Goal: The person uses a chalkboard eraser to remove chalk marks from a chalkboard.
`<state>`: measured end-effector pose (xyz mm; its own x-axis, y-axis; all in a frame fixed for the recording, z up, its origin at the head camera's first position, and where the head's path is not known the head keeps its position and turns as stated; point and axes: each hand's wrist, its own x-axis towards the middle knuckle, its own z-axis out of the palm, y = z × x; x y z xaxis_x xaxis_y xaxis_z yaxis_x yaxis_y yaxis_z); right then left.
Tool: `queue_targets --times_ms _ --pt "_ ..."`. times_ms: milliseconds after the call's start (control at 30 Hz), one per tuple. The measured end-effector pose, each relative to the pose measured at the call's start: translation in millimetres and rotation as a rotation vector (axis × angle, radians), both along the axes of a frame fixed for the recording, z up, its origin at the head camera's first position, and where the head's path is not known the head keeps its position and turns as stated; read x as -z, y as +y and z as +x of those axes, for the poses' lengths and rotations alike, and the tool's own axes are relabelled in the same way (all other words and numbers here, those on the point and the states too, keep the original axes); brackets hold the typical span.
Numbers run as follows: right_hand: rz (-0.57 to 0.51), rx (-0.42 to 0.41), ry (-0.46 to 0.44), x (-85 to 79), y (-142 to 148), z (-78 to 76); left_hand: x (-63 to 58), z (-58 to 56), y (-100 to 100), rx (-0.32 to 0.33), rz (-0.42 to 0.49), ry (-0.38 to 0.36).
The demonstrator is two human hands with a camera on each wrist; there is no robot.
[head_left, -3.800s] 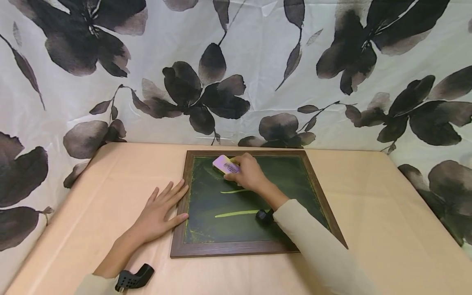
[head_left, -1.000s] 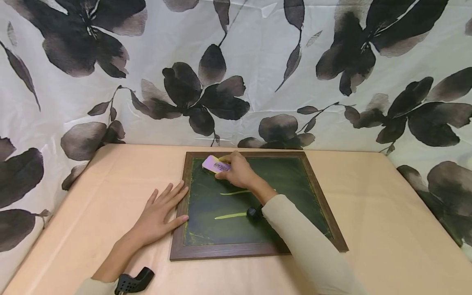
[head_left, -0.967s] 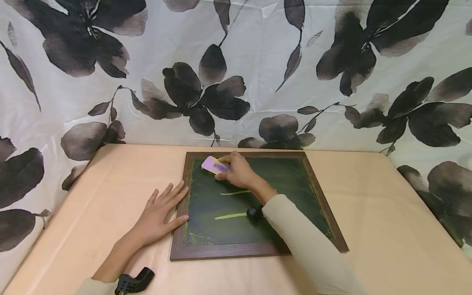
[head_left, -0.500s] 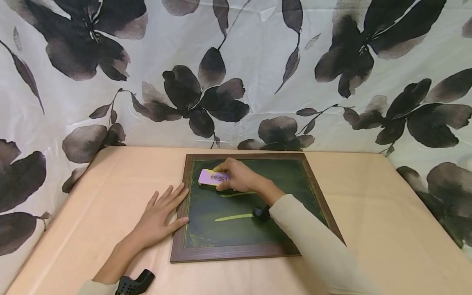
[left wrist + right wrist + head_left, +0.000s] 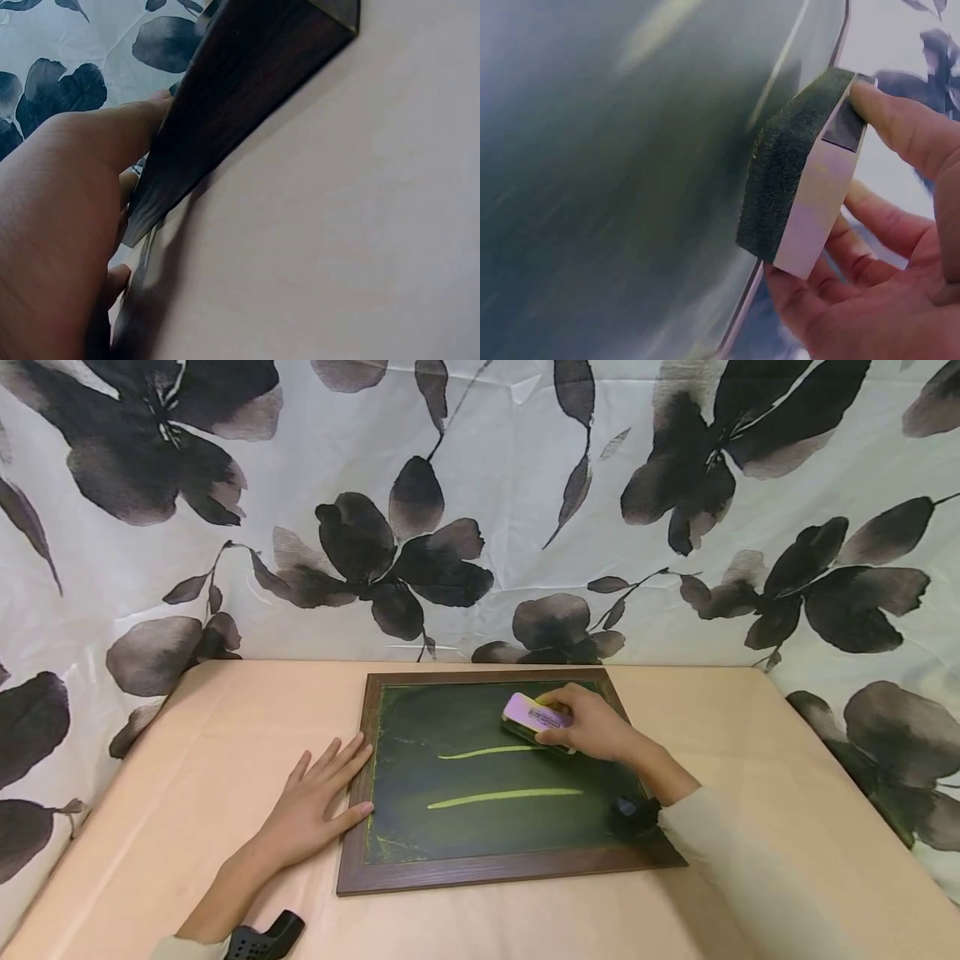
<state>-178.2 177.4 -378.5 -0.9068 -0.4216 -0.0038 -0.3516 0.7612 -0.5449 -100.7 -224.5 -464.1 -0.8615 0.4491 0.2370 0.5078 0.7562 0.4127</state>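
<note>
A wood-framed chalkboard [image 5: 465, 835] lies on the table, with two yellow chalk lines [image 5: 502, 795] across its dark green face. My right hand [image 5: 592, 724] pinches a chalkboard eraser [image 5: 534, 713] between thumb and fingers, over the upper right part of the board. In the right wrist view the eraser [image 5: 814, 195] shows a dark felt side and a pale purple back, and the felt is tilted toward the board. My left hand [image 5: 311, 810] lies flat with fingers spread, its fingertips on the left side of the frame. From the left wrist, the frame's edge [image 5: 225, 97] shows beside the hand.
The table [image 5: 255, 718] has a pale peach cover. Behind it hangs a white cloth [image 5: 517, 460] with large dark flowers. Black wrist cameras sit on the left wrist [image 5: 266, 937] and the right wrist [image 5: 633, 816].
My right hand has carried the eraser from the board's upper left to its upper right, uncovering more of both chalk lines. The left hand stays on the frame. The head view has shifted slightly.
</note>
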Motion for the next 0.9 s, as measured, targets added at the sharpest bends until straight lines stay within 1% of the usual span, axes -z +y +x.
queue_targets --times_ms 67,133,233,300,567,667,767,900 --pt "-0.002 0.049 0.003 1.3 16 5.1 0.2 0.1 -1 -0.002 0.003 0.001" --pt "-0.003 0.079 0.011 2.7 29 9.3 0.5 0.0 -1 -0.004 0.008 0.001" --pt "-0.003 0.105 0.023 4.2 41 14.6 1.4 0.4 -1 -0.003 0.016 -0.001" --pt "0.001 0.106 0.038 6.5 45 16.9 2.1 0.9 -1 -0.005 0.018 -0.003" --pt "-0.017 0.171 0.131 15.1 46 21.6 1.5 -0.7 -1 0.005 0.019 0.024" --pt "-0.022 0.191 0.150 16.7 43 23.7 0.4 -1.3 0 0.007 0.023 0.023" --pt "-0.018 0.206 0.142 16.9 39 25.4 -0.8 -2.0 1 0.009 0.022 0.022" --pt "-0.015 0.232 0.100 15.1 31 27.1 -1.9 -2.5 1 0.009 0.021 0.024"
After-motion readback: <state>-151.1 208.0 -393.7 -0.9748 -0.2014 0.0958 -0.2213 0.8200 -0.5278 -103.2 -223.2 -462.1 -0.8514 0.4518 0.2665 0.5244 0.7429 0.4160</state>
